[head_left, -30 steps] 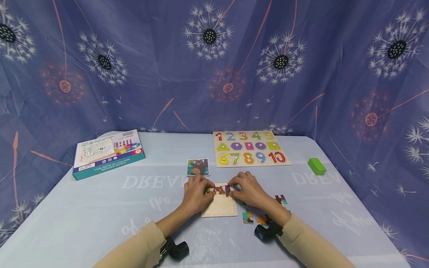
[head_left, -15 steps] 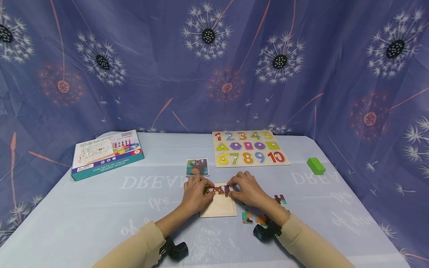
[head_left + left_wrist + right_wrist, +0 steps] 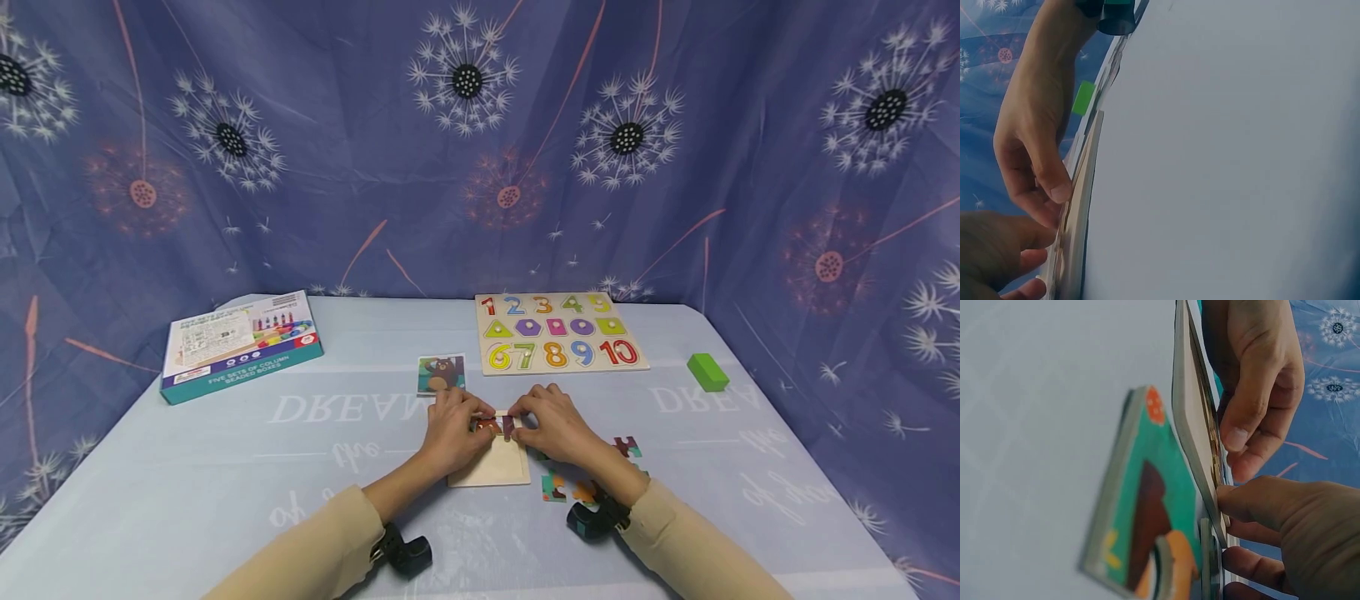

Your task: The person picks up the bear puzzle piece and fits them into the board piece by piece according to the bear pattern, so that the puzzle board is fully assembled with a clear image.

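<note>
A shallow wooden puzzle tray (image 3: 487, 475) lies flat on the table, with a row of picture pieces along its far edge. My left hand (image 3: 453, 435) reaches over the tray's left side, thumb and index finger pinching at a brown bear-face puzzle piece (image 3: 489, 426). From the right, my right hand (image 3: 558, 427) holds thumb and index finger around a dark purple puzzle piece (image 3: 507, 427) at the far right corner. Those pieces sit side by side between the two hands. The left hand covers the row's left end. In the right wrist view, my right thumb (image 3: 1250, 497) lies at the tray's edge.
Loose puzzle pieces (image 3: 553, 488) lie right of the tray, partly under the right forearm. Beyond the left hand is a bear picture card (image 3: 441, 375). Farther back are a number board (image 3: 562, 333), a boxed bead set (image 3: 242, 346) and a green block (image 3: 707, 372).
My left hand has slid right along the row, from its left part to the bear-face piece. The right hand stays at the purple piece.
</note>
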### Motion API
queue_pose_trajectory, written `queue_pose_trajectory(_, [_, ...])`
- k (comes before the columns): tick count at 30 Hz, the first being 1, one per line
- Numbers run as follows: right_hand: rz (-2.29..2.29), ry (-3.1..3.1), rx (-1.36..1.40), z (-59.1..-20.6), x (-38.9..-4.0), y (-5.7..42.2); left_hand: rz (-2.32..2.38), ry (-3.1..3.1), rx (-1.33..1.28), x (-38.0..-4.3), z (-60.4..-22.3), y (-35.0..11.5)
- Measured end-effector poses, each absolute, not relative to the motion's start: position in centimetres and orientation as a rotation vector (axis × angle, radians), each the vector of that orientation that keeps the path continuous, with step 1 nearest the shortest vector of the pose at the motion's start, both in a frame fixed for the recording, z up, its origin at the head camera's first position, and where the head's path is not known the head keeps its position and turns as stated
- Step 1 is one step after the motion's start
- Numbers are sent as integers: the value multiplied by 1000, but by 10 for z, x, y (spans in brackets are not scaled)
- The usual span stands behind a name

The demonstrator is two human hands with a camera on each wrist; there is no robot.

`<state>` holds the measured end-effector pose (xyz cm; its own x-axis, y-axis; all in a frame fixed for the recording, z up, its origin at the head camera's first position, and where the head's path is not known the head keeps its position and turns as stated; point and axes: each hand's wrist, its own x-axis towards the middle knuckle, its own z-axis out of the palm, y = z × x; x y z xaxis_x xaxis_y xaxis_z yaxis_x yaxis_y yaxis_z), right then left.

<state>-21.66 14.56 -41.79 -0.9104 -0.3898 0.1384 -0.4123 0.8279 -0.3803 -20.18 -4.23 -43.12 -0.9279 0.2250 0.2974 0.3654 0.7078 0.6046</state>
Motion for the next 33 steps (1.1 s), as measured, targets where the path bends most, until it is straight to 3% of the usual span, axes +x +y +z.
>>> queue_pose_trajectory(33, [658, -2938, 634, -420, -218, 147, -916, -2700, -475, -201, -435, -34])
